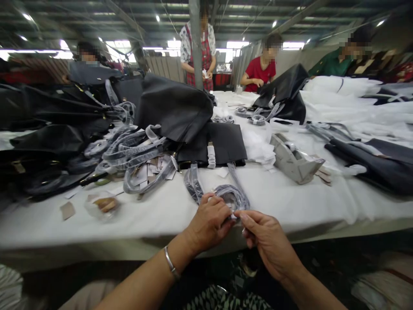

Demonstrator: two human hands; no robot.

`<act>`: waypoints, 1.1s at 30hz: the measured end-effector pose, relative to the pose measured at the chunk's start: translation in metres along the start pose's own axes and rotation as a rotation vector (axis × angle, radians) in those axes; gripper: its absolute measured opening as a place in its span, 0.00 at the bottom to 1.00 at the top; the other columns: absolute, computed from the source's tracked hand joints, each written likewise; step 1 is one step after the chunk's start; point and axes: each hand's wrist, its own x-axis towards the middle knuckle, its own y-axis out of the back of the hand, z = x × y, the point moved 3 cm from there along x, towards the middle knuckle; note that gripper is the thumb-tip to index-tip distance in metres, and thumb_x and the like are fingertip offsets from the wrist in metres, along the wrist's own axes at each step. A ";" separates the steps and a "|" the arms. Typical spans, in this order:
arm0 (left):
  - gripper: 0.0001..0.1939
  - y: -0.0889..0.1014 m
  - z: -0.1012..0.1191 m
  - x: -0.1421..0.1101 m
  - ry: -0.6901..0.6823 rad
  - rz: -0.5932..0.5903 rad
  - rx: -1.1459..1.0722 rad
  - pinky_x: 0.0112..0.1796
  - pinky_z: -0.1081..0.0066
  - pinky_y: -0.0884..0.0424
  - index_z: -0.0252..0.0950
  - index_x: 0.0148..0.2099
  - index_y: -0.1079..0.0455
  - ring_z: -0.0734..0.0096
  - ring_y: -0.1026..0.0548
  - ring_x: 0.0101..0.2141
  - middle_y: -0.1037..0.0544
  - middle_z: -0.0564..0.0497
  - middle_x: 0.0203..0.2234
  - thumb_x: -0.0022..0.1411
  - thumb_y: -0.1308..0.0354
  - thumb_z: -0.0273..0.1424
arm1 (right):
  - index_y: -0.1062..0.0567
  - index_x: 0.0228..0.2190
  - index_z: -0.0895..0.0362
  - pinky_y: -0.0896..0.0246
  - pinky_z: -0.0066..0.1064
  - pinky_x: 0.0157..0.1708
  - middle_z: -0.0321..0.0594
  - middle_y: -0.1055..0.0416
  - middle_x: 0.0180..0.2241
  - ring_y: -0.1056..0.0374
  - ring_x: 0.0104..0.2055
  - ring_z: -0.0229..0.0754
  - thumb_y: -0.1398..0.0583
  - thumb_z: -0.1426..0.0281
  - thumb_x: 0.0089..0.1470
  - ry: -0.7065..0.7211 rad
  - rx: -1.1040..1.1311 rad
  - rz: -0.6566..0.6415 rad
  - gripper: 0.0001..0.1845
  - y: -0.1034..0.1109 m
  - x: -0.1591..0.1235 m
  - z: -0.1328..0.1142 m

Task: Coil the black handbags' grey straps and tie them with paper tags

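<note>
A coiled strap point(240, 197) in clear plastic wrap lies at the table's front edge. Its lower side is in the grip of my left hand point(209, 219), fingers curled over the coil. Close beside it, my right hand point(266, 237) pinches at the same spot, thumb and forefinger together; a small pale piece shows between the two hands, too small to name. Just beyond the coil lies a black handbag point(226, 144), its wrapped handles pointing toward me. White wrapping covers a fitting point(211, 156) at the middle of the bag.
A grey tape dispenser point(293, 159) stands to the right, near a dark bag point(374, 161). More black bags point(174, 105) and wrapped straps point(129, 146) crowd the left. Paper scraps lie on the white table cover point(145, 219). Several people work across the table, beside a post point(195, 47).
</note>
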 end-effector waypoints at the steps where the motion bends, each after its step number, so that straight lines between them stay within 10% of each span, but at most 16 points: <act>1: 0.04 0.000 0.000 -0.001 -0.003 0.015 -0.007 0.53 0.57 0.45 0.38 0.37 0.32 0.64 0.31 0.42 0.25 0.51 0.31 0.62 0.44 0.33 | 0.21 0.33 0.60 0.49 0.21 0.16 0.34 0.36 0.19 0.44 0.19 0.31 0.34 0.52 0.44 0.006 -0.025 -0.005 0.24 -0.002 0.002 0.004; 11: 0.02 -0.001 -0.004 -0.003 -0.015 0.051 -0.044 0.54 0.53 0.47 0.37 0.37 0.33 0.63 0.29 0.39 0.25 0.50 0.30 0.60 0.44 0.29 | 0.22 0.32 0.63 0.40 0.21 0.15 0.34 0.35 0.18 0.41 0.18 0.31 0.33 0.54 0.42 -0.017 -0.208 0.012 0.24 -0.003 0.012 -0.011; 18: 0.03 0.000 -0.004 -0.002 -0.027 0.038 -0.057 0.54 0.51 0.46 0.37 0.38 0.34 0.61 0.29 0.41 0.25 0.50 0.29 0.61 0.45 0.30 | 0.45 0.59 0.57 0.38 0.24 0.15 0.25 0.37 0.19 0.39 0.19 0.34 0.33 0.64 0.44 -0.060 -0.246 -0.087 0.44 -0.001 0.015 -0.012; 33: 0.24 -0.002 -0.003 -0.004 -0.015 0.086 -0.007 0.55 0.53 0.47 0.28 0.58 0.47 0.62 0.28 0.42 0.26 0.41 0.46 0.63 0.47 0.32 | 0.36 0.47 0.56 0.46 0.22 0.20 0.28 0.37 0.22 0.42 0.22 0.32 0.40 0.64 0.53 0.105 -0.476 -0.187 0.21 -0.004 0.031 -0.025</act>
